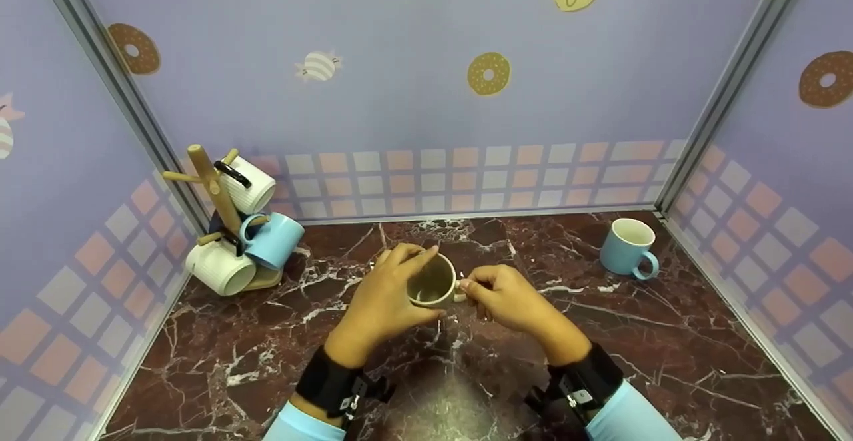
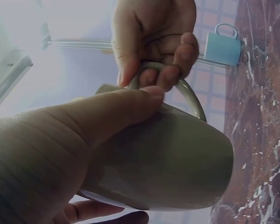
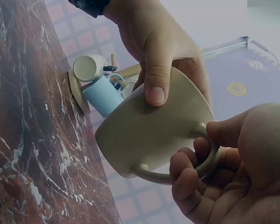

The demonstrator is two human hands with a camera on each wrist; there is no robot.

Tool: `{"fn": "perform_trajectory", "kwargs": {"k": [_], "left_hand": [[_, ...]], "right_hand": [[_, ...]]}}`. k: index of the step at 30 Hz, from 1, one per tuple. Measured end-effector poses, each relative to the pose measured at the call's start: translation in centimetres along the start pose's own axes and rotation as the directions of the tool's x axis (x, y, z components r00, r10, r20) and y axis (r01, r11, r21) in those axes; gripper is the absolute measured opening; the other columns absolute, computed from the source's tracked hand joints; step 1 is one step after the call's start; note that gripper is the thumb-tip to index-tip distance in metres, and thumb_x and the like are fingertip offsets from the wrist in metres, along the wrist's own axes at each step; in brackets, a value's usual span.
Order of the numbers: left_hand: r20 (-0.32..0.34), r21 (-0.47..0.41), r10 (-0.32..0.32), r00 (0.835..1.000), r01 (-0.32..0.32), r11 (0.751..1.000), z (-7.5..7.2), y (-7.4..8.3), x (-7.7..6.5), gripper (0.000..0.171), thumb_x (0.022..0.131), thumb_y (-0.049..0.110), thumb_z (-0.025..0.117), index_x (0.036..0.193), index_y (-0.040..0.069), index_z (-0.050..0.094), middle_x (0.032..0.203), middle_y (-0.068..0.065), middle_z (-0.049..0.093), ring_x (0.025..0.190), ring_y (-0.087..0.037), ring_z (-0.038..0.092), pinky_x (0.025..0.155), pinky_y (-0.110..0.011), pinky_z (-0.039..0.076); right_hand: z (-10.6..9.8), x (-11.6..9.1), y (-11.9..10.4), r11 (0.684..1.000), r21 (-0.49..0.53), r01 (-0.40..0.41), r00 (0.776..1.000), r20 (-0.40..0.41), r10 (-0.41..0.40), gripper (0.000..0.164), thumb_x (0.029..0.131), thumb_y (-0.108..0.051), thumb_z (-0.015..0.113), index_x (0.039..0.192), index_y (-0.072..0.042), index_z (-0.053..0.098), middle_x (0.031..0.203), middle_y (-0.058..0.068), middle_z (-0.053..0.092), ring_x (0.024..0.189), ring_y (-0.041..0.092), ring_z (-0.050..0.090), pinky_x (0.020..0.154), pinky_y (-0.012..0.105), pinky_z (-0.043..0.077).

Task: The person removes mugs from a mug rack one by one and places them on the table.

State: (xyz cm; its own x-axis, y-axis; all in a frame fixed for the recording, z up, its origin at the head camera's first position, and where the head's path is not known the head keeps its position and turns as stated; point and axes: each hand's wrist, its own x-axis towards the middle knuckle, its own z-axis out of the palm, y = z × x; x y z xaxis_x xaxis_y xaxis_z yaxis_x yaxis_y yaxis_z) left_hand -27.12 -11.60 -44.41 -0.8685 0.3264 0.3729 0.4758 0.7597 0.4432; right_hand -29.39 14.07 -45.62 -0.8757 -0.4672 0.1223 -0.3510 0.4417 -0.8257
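Near the middle of the table, both hands hold a plain beige mug [image 1: 436, 280], its mouth facing up toward the head camera. My left hand [image 1: 380, 298] grips the mug's body from the left, with the thumb along the near side and the fingers round the far side. On the right, my right hand [image 1: 510, 298] pinches the mug's handle [image 3: 210, 161] between thumb and curled fingers. In the left wrist view the handle loop [image 2: 191, 95] points toward the right hand, and the left thumb lies across the mug wall close to it.
A wooden mug tree [image 1: 216, 191] stands at the left back. On it hang a white mug with a black handle [image 1: 252, 188], a blue mug [image 1: 274, 241] and a lower white mug [image 1: 221, 268]. Another blue mug [image 1: 623, 251] stands upright at the right back. Patterned walls enclose the marbled table [image 1: 266, 354].
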Motion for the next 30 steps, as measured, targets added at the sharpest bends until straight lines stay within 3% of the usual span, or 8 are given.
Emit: {"fn": "perform_trajectory", "kwargs": {"k": [7, 10, 14, 17, 21, 27, 30], "left_hand": [[-0.006, -0.102, -0.09, 0.996, 0.089, 0.991, 1.2, 0.3, 0.2, 0.119, 0.082, 0.047, 0.102, 0.178, 0.018, 0.039, 0.171, -0.013, 0.055, 0.151, -0.04, 0.061, 0.121, -0.062, 0.057], [-0.035, -0.087, -0.12, 0.992, 0.116, 0.989, 1.6, 0.4, 0.0, 0.115, 0.089, 0.049, 0.096, 0.178, 0.01, 0.035, 0.174, -0.021, 0.05, 0.156, -0.043, 0.057, 0.126, -0.062, 0.053], [-0.073, -0.026, -0.125, 0.99, 0.123, 0.992, 2.1, 0.6, -0.2, 0.099, 0.1, 0.049, 0.085, 0.174, 0.002, 0.04, 0.174, -0.024, 0.048, 0.16, -0.044, 0.052, 0.129, -0.062, 0.05], [-0.055, 0.026, -0.102, 0.993, 0.104, 0.994, 2.6, 1.1, -0.3, 0.086, 0.105, 0.049, 0.077, 0.172, 0.004, 0.046, 0.176, -0.021, 0.049, 0.161, -0.043, 0.051, 0.131, -0.061, 0.048], [0.024, 0.108, -0.053, 0.998, 0.05, 0.993, 3.4, 2.0, -0.6, 0.077, 0.109, 0.054, 0.068, 0.17, 0.012, 0.05, 0.18, -0.014, 0.046, 0.164, -0.041, 0.049, 0.134, -0.061, 0.043], [0.137, 0.187, 0.024, 0.99, -0.049, 0.981, 4.8, 3.3, -1.1, 0.076, 0.109, 0.062, 0.061, 0.171, 0.02, 0.051, 0.185, -0.004, 0.037, 0.172, -0.033, 0.038, 0.141, -0.058, 0.033], [0.18, 0.205, 0.043, 0.983, -0.08, 0.976, 5.4, 3.8, -1.3, 0.078, 0.108, 0.066, 0.06, 0.173, 0.024, 0.049, 0.187, -0.001, 0.033, 0.174, -0.029, 0.034, 0.143, -0.058, 0.028]], "right_hand": [[-0.9, 0.1, 0.3, 0.998, 0.046, -0.046, 0.998, -0.027, 0.048, 0.041, 0.117, -0.029, 0.064, 0.094, 0.004, 0.075, 0.077, 0.015, 0.074, 0.057, 0.017, 0.067, 0.051, 0.025, 0.057], [-1.6, 0.2, 0.5, 0.993, 0.077, -0.091, 0.993, -0.066, 0.096, 0.039, 0.117, -0.026, 0.064, 0.096, 0.005, 0.076, 0.078, 0.011, 0.074, 0.06, 0.017, 0.068, 0.054, 0.028, 0.061], [-2.8, 0.1, 0.7, 0.977, 0.15, -0.153, 0.973, -0.152, 0.175, 0.036, 0.116, -0.025, 0.063, 0.1, 0.005, 0.076, 0.081, 0.014, 0.075, 0.064, 0.018, 0.068, 0.059, 0.032, 0.065], [-3.9, 0.0, 0.9, 0.965, 0.201, -0.17, 0.952, -0.221, 0.214, 0.036, 0.116, -0.025, 0.064, 0.101, 0.005, 0.076, 0.082, 0.016, 0.075, 0.064, 0.019, 0.069, 0.06, 0.033, 0.066], [-5.4, -0.1, 1.3, 0.958, 0.23, -0.171, 0.928, -0.29, 0.235, 0.037, 0.116, -0.026, 0.064, 0.095, 0.003, 0.074, 0.076, 0.009, 0.072, 0.062, 0.018, 0.07, 0.057, 0.032, 0.065], [-7.8, -0.2, 3.0, 0.938, 0.29, -0.19, 0.897, -0.338, 0.286, 0.036, 0.117, -0.025, 0.063, 0.094, 0.0, 0.074, 0.076, 0.003, 0.073, 0.058, 0.014, 0.07, 0.055, 0.031, 0.065], [-8.8, -0.2, 3.7, 0.922, 0.332, -0.198, 0.869, -0.376, 0.322, 0.038, 0.118, -0.025, 0.062, 0.093, 0.003, 0.072, 0.075, 0.003, 0.071, 0.057, 0.015, 0.07, 0.054, 0.031, 0.065]]}}
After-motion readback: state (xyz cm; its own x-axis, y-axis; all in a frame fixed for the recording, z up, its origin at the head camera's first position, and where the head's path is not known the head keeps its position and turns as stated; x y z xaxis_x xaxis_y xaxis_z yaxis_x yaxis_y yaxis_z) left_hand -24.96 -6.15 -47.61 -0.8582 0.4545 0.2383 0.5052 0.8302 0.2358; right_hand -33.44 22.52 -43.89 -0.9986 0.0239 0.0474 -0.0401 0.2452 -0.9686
